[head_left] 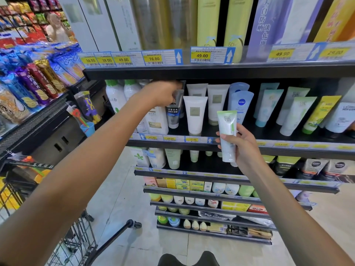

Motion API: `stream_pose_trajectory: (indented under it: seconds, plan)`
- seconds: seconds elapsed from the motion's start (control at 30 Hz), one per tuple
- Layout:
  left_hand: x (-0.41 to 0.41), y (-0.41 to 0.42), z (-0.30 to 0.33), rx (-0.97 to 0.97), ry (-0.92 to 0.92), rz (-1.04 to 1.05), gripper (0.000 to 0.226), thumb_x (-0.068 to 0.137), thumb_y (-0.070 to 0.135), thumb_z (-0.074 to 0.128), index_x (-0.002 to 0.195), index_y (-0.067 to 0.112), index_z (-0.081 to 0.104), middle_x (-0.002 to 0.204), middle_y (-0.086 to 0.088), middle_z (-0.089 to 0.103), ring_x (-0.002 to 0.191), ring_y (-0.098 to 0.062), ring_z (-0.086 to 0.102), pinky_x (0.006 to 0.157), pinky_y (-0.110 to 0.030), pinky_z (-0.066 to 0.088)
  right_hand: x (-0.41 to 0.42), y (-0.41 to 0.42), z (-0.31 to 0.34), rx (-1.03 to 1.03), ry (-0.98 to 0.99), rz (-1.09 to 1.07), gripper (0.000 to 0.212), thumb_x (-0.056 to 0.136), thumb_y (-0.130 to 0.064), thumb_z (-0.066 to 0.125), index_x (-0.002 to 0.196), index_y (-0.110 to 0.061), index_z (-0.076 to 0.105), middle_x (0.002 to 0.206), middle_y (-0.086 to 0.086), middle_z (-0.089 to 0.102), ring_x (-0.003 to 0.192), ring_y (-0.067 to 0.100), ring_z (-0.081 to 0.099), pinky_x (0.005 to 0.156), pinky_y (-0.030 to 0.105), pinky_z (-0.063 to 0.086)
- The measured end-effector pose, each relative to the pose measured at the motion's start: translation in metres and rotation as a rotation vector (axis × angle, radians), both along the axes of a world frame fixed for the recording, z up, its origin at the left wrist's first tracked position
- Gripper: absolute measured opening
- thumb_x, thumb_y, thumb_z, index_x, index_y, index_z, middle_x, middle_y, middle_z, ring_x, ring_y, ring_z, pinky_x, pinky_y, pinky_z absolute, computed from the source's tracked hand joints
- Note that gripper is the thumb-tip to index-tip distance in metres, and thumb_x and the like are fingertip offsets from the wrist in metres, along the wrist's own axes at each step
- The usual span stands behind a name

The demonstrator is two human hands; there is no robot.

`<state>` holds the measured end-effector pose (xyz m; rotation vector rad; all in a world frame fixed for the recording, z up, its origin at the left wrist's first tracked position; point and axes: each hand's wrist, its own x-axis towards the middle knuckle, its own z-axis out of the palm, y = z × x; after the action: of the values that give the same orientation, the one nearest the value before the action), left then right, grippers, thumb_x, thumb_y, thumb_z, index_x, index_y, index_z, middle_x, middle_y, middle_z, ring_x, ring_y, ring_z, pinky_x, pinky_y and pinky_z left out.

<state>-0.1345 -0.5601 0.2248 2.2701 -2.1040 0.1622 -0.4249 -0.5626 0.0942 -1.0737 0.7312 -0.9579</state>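
Observation:
My left hand point(163, 93) reaches into the second shelf and grips the top of a dark grey men's cleanser tube point(173, 114), which stands upright among other tubes. My right hand point(243, 144) holds a white tube with a green edge point(227, 135) upright in front of the shelf edge, its fingers wrapped round the lower half. Two white tubes point(195, 116) stand just right of the grey one, and blue tubes point(240, 104) stand behind the tube in my right hand.
The black shelf unit point(192, 72) carries price tags and several rows of bottles, tubes and boxes below. A shopping trolley point(76, 242) stands at lower left. Snack bags point(34, 81) fill the left display. A person point(56, 27) stands far back left.

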Motion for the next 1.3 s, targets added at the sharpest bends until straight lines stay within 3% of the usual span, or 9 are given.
stream_pose_trajectory:
  seconds: [0.13, 0.23, 0.6, 0.73, 0.93, 1.0, 1.07, 1.2, 1.3]
  plan:
    - [0.001, -0.014, 0.001, 0.082, -0.019, 0.018, 0.050, 0.093, 0.006, 0.055, 0.140, 0.022, 0.051, 0.136, -0.011, 0.060, 0.109, -0.031, 0.058, 0.084, -0.037, 0.050, -0.004, 0.003, 0.000, -0.005, 0.004, -0.004, 0.046, 0.089, 0.001, 0.072, 0.132, -0.013, 0.062, 0.114, 0.017, 0.075, 0.097, 0.029, 0.074, 0.081, 0.038, 0.058]
    - [-0.001, -0.025, -0.001, 0.117, -0.045, 0.025, 0.046, 0.093, 0.003, 0.052, 0.135, 0.020, 0.054, 0.131, -0.011, 0.060, 0.098, -0.026, 0.053, 0.078, -0.034, 0.045, -0.007, 0.005, -0.001, -0.007, 0.009, -0.013, 0.045, 0.089, 0.002, 0.071, 0.131, -0.012, 0.062, 0.114, 0.018, 0.075, 0.094, 0.028, 0.074, 0.079, 0.036, 0.059]
    - [-0.002, -0.039, -0.005, 0.090, -0.032, 0.059, 0.028, 0.096, 0.005, 0.049, 0.119, 0.018, 0.058, 0.115, -0.007, 0.060, 0.098, -0.030, 0.057, 0.079, -0.036, 0.049, -0.016, 0.009, -0.010, 0.027, 0.031, -0.038, 0.047, 0.090, -0.001, 0.072, 0.133, -0.016, 0.061, 0.115, 0.014, 0.076, 0.096, 0.029, 0.074, 0.080, 0.037, 0.058]
    - [-0.003, -0.039, -0.003, 0.099, -0.033, 0.074, 0.023, 0.094, 0.001, 0.046, 0.106, 0.021, 0.051, 0.106, -0.003, 0.052, 0.095, -0.029, 0.052, 0.079, -0.037, 0.045, -0.018, 0.011, -0.013, 0.036, 0.023, -0.042, 0.048, 0.090, -0.001, 0.072, 0.133, -0.016, 0.060, 0.114, 0.014, 0.076, 0.097, 0.030, 0.074, 0.086, 0.040, 0.059]
    - [-0.006, -0.032, -0.001, 0.086, -0.029, 0.084, 0.032, 0.094, 0.004, 0.048, 0.123, 0.017, 0.054, 0.126, -0.012, 0.058, 0.107, -0.035, 0.056, 0.093, -0.044, 0.052, -0.021, 0.014, -0.013, 0.038, 0.018, -0.049, 0.049, 0.090, -0.001, 0.072, 0.135, -0.015, 0.059, 0.114, 0.015, 0.076, 0.095, 0.029, 0.073, 0.082, 0.036, 0.059]
    - [-0.009, -0.026, 0.001, 0.071, -0.044, 0.080, 0.044, 0.095, 0.004, 0.049, 0.138, 0.015, 0.049, 0.136, -0.016, 0.054, 0.117, -0.037, 0.055, 0.095, -0.043, 0.050, -0.022, 0.015, -0.014, 0.040, 0.021, -0.054, 0.050, 0.090, -0.001, 0.072, 0.136, -0.015, 0.059, 0.115, 0.015, 0.076, 0.096, 0.030, 0.074, 0.082, 0.037, 0.058]
    - [-0.013, -0.014, 0.001, 0.014, -0.082, 0.058, 0.047, 0.094, 0.004, 0.052, 0.140, 0.011, 0.048, 0.134, -0.021, 0.056, 0.115, -0.039, 0.057, 0.089, -0.042, 0.049, -0.025, 0.016, -0.016, 0.043, 0.021, -0.061, 0.050, 0.089, -0.001, 0.073, 0.136, -0.014, 0.059, 0.116, 0.016, 0.075, 0.096, 0.031, 0.074, 0.083, 0.039, 0.058]
    - [-0.026, 0.019, -0.006, -0.184, -0.153, 0.042, 0.028, 0.092, 0.004, 0.054, 0.120, 0.006, 0.058, 0.104, -0.020, 0.066, 0.083, -0.037, 0.060, 0.070, -0.041, 0.048, -0.033, 0.021, -0.019, 0.055, 0.017, -0.092, 0.048, 0.090, 0.001, 0.072, 0.134, -0.013, 0.060, 0.114, 0.016, 0.076, 0.096, 0.032, 0.073, 0.081, 0.038, 0.058]
    - [-0.030, 0.040, -0.029, -0.408, -0.137, -0.031, 0.028, 0.090, 0.003, 0.054, 0.117, 0.001, 0.060, 0.104, -0.022, 0.064, 0.090, -0.042, 0.061, 0.076, -0.048, 0.049, -0.040, 0.026, -0.023, 0.058, 0.018, -0.108, 0.048, 0.090, 0.001, 0.072, 0.134, -0.016, 0.062, 0.113, 0.015, 0.076, 0.095, 0.030, 0.073, 0.082, 0.040, 0.057]
